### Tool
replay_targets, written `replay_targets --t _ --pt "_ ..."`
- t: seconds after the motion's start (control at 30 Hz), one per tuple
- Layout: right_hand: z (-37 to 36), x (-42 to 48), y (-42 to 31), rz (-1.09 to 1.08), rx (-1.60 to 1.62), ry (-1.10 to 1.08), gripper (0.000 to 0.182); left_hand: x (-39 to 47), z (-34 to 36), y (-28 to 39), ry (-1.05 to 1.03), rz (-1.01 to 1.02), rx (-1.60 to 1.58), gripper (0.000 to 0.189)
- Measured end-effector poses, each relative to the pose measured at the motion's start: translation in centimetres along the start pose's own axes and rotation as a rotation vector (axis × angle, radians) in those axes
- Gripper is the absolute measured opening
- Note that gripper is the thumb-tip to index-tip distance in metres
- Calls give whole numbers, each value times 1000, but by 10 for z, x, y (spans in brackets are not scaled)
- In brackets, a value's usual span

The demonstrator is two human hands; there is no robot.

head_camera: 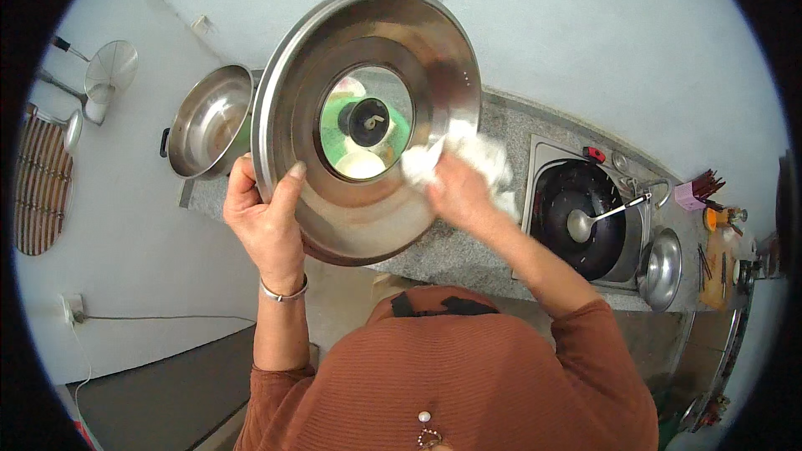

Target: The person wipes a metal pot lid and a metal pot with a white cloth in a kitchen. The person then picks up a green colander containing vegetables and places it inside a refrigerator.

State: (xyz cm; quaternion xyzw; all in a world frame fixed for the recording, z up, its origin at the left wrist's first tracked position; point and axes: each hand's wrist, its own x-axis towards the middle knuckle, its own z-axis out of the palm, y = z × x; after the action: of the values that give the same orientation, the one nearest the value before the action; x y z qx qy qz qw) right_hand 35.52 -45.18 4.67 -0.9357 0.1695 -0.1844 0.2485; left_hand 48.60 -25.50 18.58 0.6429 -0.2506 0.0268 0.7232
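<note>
A large round metal pot lid (369,225) with a glass centre (401,97) is held up, tilted, above the counter. At its lower left rim, my left hand (269,219) grips the edge, thumb on the inner face. My right hand (460,191) is closed on a white cloth (482,156) and presses it against the right side of the lid's inner face. The lid's knob (369,122) and some green and white items show through the glass. Some fingers of my right hand are hidden by the cloth.
Left of the lid is a wide steel pot (210,122). On the right, a sink (532,200) holds a black wok (564,185) with a ladle (580,225) in it. A steel bowl (664,269) and a pink chopstick holder (689,196) stand farther right on the granite counter (451,257).
</note>
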Motion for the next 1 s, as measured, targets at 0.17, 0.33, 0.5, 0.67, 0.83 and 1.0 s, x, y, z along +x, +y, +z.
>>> replay_targets --t 0.17,0.33,0.5,0.67,0.83,1.0 --pt "7 -35 -79 25 865 -307 29 -2 4 -10 -68 31 26 18" --pt "-45 -30 -53 529 1616 -156 25 -20 -1 -18 -83 205 380 16" --pt "-93 -29 -58 440 1660 -75 68 -43 13 -28 -551 813 482 13" --pt "-113 -46 -81 620 1477 64 44 -64 16 -25 -756 889 444 18" --pt "-135 -69 -65 661 1510 136 40 -52 13 -11 -746 784 196 20" --pt "-147 -66 -52 524 1506 85 50 -3 16 -8 -436 106 308 38"
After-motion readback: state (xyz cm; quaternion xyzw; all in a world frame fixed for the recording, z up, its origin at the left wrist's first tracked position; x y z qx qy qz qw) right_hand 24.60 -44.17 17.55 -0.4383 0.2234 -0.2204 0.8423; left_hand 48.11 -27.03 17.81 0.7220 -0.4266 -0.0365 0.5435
